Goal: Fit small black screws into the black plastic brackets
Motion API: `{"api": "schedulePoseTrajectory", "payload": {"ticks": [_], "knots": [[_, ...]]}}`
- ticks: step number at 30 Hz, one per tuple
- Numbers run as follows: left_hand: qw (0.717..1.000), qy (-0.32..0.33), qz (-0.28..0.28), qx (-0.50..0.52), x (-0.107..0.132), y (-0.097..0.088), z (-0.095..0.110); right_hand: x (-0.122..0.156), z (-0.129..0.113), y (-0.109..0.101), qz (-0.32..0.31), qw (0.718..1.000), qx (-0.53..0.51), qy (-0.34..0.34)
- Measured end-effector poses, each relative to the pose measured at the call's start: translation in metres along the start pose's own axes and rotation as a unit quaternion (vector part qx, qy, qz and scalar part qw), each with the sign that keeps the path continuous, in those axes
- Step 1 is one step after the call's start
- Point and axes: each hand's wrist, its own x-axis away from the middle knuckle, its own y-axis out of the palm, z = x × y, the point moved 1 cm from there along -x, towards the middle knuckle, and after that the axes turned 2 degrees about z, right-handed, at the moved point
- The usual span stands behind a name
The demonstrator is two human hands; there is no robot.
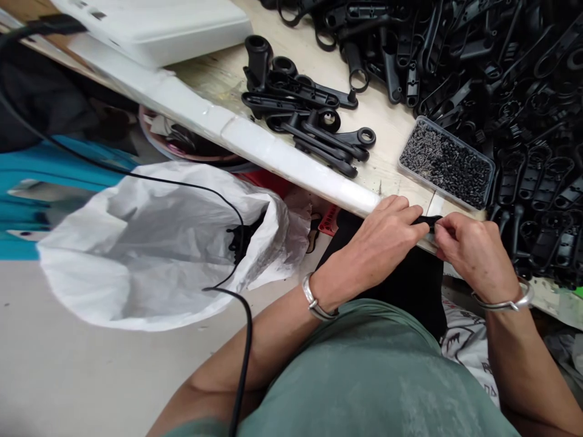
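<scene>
At the table's front edge, my left hand (387,233) is closed around a black plastic part (428,221), most of which is hidden by the fingers. My right hand (471,249) pinches at the other end of this part; whether a small piece is between those fingertips cannot be made out. Just beyond the hands sits a clear plastic box (445,162) of tiny black and grey pieces. A small group of black plastic arms with ring ends (314,109) lies to the left of it on the table.
A large heap of black plastic parts (455,54) covers the table's back and right. A white plastic casing (173,27) lies at the upper left. Below the padded white edge (255,142), an open white sack (150,243) holds some black parts. A black cable (248,340) hangs across it.
</scene>
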Motion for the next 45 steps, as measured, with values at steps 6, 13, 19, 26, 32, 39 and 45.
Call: {"api": "schedulePoseTrajectory", "payload": {"ticks": [6,13,19,26,32,39,45], "knots": [[1.0,-0.003,0.0,0.011,0.0,0.001,0.002,-0.001,-0.01,0.0,-0.02,0.984,0.173,-0.03],[0.999,0.021,0.027,0.02,0.0,0.006,-0.002,-0.004,-0.047,0.001,-0.01,0.958,0.288,-0.002],[1.0,0.02,0.023,0.004,0.0,0.009,-0.005,-0.005,-0.048,0.002,0.012,0.957,0.288,-0.02],[0.999,0.022,0.006,-0.032,-0.001,0.005,0.0,-0.006,-0.011,-0.003,-0.072,0.975,0.2,-0.064],[0.999,0.021,-0.009,-0.044,-0.001,0.006,0.0,-0.014,0.001,-0.011,-0.135,0.966,0.172,-0.138],[0.999,0.019,-0.016,-0.044,-0.001,0.003,0.002,-0.013,-0.01,-0.015,-0.152,0.949,0.243,-0.131],[1.0,0.019,-0.009,-0.012,-0.001,0.004,0.0,-0.004,-0.051,-0.011,-0.108,0.955,0.276,-0.014]]}}
